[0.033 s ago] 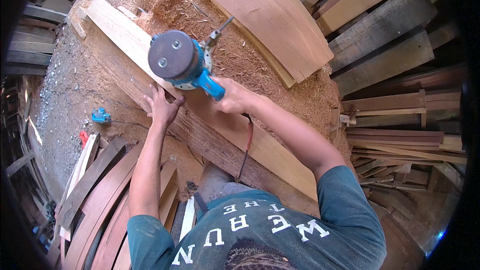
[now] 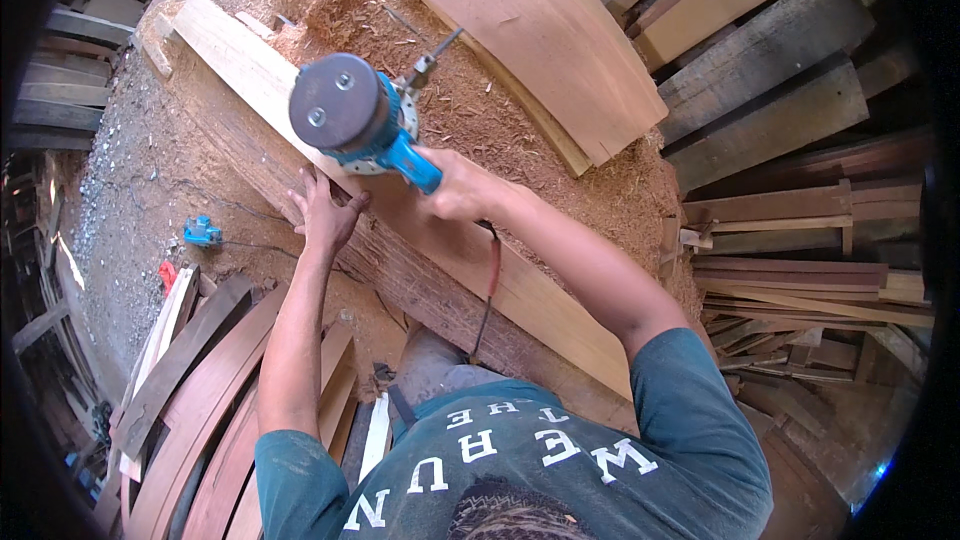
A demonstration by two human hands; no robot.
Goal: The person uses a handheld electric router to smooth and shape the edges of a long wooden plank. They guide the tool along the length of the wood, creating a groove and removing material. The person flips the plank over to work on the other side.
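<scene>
The right hand (image 2: 455,185) is clamped on the tool (image 2: 340,105), just left of it, partway along the board (image 2: 555,310); left hand (image 2: 328,212) spread at the board's edge. Finished share: cannot tell.

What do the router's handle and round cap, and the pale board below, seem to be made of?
Router handle: probably moulded plastic, smooth and evenly blue. Round cap: plastic or painted metal, dark and matte, unclear which. Pale board: bare wood, apparently unvarnished, judging by its tan, gloss-free face.
</scene>
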